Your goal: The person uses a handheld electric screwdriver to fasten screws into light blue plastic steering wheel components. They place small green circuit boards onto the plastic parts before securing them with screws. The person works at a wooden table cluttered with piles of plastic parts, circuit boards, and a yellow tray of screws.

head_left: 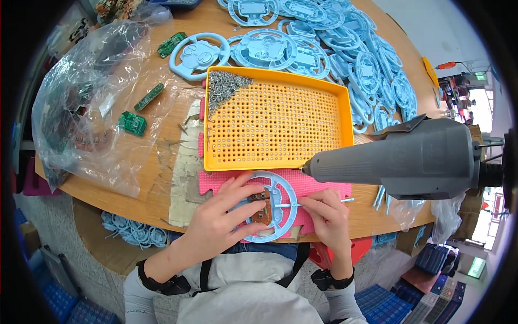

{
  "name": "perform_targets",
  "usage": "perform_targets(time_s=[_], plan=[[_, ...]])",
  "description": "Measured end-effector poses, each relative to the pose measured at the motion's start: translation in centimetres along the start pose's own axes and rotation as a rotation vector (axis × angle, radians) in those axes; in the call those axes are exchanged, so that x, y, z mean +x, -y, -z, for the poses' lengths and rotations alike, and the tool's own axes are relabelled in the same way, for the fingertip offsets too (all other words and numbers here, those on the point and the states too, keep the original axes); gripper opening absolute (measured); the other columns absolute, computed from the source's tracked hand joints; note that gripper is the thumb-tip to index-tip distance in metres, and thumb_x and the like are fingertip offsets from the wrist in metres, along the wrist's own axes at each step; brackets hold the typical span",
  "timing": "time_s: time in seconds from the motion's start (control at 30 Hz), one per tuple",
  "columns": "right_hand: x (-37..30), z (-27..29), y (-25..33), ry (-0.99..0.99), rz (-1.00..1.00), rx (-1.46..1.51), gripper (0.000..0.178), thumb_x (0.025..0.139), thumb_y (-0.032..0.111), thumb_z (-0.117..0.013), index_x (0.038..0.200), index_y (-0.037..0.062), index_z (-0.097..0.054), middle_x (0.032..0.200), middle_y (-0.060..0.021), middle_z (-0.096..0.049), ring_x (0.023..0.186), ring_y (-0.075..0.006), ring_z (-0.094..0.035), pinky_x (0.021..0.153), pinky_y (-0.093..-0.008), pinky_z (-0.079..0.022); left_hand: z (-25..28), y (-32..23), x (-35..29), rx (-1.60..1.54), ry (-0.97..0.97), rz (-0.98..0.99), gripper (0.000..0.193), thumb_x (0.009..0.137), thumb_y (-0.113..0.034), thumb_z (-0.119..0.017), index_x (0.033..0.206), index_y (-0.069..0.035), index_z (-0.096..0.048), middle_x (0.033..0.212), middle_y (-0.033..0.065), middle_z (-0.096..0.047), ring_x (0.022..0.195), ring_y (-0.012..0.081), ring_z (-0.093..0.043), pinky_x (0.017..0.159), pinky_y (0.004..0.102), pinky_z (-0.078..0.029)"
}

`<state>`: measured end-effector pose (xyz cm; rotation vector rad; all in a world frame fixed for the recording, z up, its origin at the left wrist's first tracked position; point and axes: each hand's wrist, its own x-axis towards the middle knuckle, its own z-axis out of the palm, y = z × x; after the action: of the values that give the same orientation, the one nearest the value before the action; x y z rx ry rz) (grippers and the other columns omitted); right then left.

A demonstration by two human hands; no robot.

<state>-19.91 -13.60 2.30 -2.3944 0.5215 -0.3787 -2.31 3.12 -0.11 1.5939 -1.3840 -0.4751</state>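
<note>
At the far left corner of the desk [154, 195], a crumpled clear plastic bag [121, 156] spreads along the left edge. Several green circuit boards [132, 123] lie in or beside it, with one nearer the far edge. Just right of the bag's near end, a worn whitish sheet [186, 189] runs to the near edge.

The left hand [221, 213] lies over a light blue steering wheel [290, 190], which rests on a pink foam mat [307, 186] at the middle of the near edge. Its fingers are spread apart, touching the wheel and the brown circuit board [262, 216] in its hub; I cannot tell whether they also grip the rim.

Beyond the wheel stands a yellow perforated tray [280, 124], small metal screws [224, 86] heaped in its far left corner. The right hand [324, 213], right of the wheel, has its fingers pinched around a thin light blue rod [346, 200] whose left end reaches over the wheel.

A grey power screwdriver [353, 162] points left, its tip by the tray's near edge. More blue wheels [367, 73] are piled from the middle of the far edge towards the far right corner.
</note>
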Motion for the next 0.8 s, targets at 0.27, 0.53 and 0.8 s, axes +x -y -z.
perform_targets(time_s=[0.27,0.53,0.8], plan=[[1.1,0.9,-0.3,0.086,-0.018,-0.053,0.011,0.077,0.001,-0.066,0.086,0.0059,-0.066,0.078,-0.0062,-0.064,0.074,-0.0231,-0.058,0.075,-0.0327,-0.042,-0.7,-0.8,0.1,0.148,-0.069,-0.033,0.040,0.067,-0.022,-0.077,0.099,-0.002,-0.064,0.115,0.0121,-0.058,0.117,0.0351,-0.053,0.093,0.0472,-0.047],[1.9,0.4,-0.8,0.127,-0.079,0.115,0.013,0.074,-0.003,-0.065,0.086,0.0019,-0.066,0.082,-0.0087,-0.063,0.079,-0.0236,-0.060,0.072,-0.0314,-0.046,-0.9,-1.0,-0.1,0.183,-0.078,-0.028,0.041,0.069,-0.023,-0.076,0.101,-0.002,-0.063,0.115,0.0105,-0.058,0.117,0.0336,-0.052,0.088,0.0466,-0.046],[1.9,0.6,-1.0,0.169,-0.071,0.086,0.017,0.073,-0.005,-0.066,0.089,0.0009,-0.067,0.084,-0.0095,-0.063,0.079,-0.0234,-0.061,0.072,-0.0306,-0.047,-1.0,-0.9,-0.2,0.262,-0.079,-0.036,0.040,0.072,-0.026,-0.074,0.103,-0.007,-0.060,0.115,0.0063,-0.058,0.116,0.0304,-0.052,0.072,0.0371,-0.045]])
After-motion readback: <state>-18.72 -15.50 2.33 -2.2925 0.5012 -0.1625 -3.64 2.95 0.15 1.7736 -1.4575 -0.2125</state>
